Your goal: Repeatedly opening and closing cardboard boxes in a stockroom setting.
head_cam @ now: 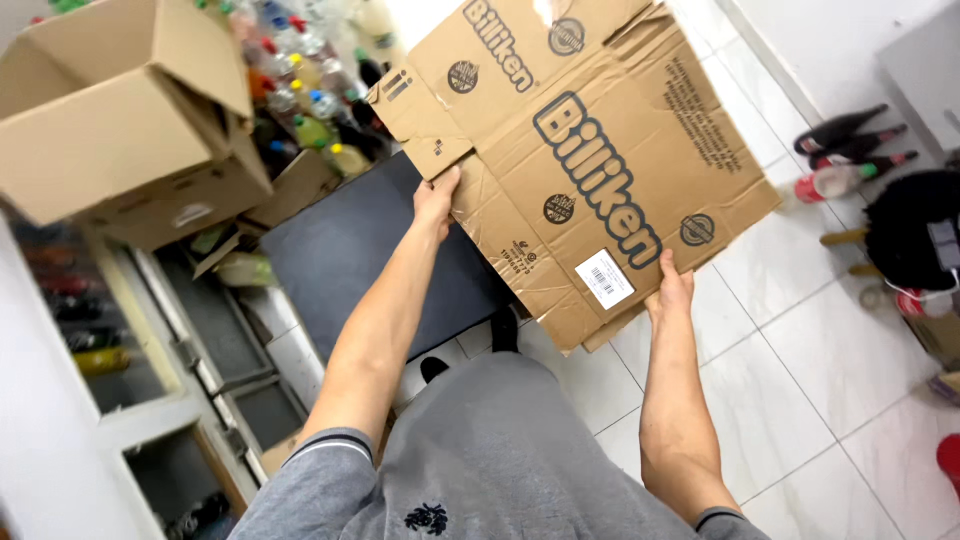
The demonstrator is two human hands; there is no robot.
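Note:
I hold a flattened brown cardboard box (590, 150) out in front of me, tilted, with dark printed lettering and a white label on it. My left hand (436, 200) grips its left edge near a folded flap. My right hand (673, 288) grips its lower edge beside the white label. The sheet hangs above a dark mat (370, 250) and the white tiled floor (780, 400).
An open cardboard box (120, 120) sits at upper left on a stack. Several plastic bottles (300, 90) crowd behind it. More bottles (850, 140) lie on the floor at right beside a black object (910, 230). A low shelf unit (170, 380) stands at left.

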